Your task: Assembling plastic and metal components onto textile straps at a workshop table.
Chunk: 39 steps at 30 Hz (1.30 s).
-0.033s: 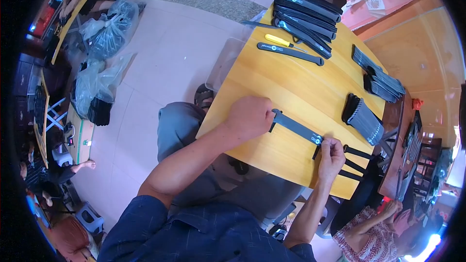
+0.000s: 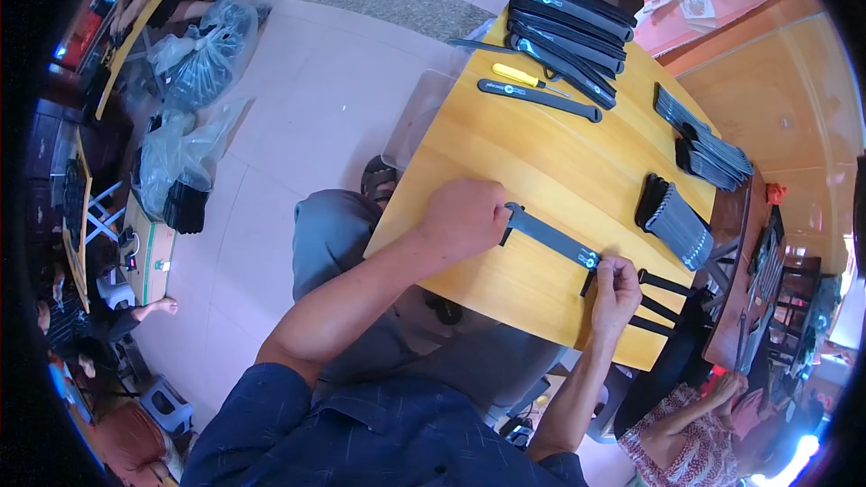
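Note:
Stretched between my hands, just above or on the near part of the wooden table (image 2: 451,158), is a dark grey strap (image 2: 552,239) with a small pale printed mark near its right end. My left hand (image 2: 465,216) is closed at the strap's left end, fingers curled in a fist. My right hand (image 2: 616,289) pinches the other end between thumb and fingers. Some black webbing hangs beneath the strap at both ends. Several black straps (image 2: 661,307) lie side by side right of my right hand, reaching over the table's edge.
Bundled dark straps (image 2: 568,32) are stacked at the far end. Near them lie a yellow-handled screwdriver (image 2: 516,74) and a single grey strap (image 2: 539,101). Grey strap piles (image 2: 677,221) sit along the right side. Clear plastic bags (image 2: 203,54) rest left; a co-worker (image 2: 690,433) sits lower right.

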{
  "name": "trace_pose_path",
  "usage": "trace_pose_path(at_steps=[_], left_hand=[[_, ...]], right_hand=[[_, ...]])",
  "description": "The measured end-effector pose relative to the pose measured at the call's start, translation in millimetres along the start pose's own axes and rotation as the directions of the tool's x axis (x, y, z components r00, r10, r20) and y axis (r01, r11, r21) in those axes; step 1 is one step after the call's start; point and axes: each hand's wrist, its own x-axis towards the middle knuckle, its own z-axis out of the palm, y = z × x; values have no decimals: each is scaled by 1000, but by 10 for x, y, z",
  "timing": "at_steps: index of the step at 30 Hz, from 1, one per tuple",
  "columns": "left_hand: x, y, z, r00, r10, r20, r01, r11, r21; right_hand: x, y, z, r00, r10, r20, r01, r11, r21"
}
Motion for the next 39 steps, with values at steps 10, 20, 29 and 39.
trace_pose_path(at_steps=[10,20,29,39], left_hand=[[6,52,-49,998,-36,58,35,999,25],[-45,43,25,999,-19,-35,19,1000,-1],[-34,63,17,997,-74,-13,74,996,45],[-28,82,17,998,-54,-12,55,994,96]], right_hand=[[2,-13,-6,1000,-3,13,3,1000,-20],[13,-11,29,998,-68,-19,67,997,-49],[-6,-89,33,1000,6,5,-6,1000,-23],[11,-64,24,999,-43,-6,42,993,-108]])
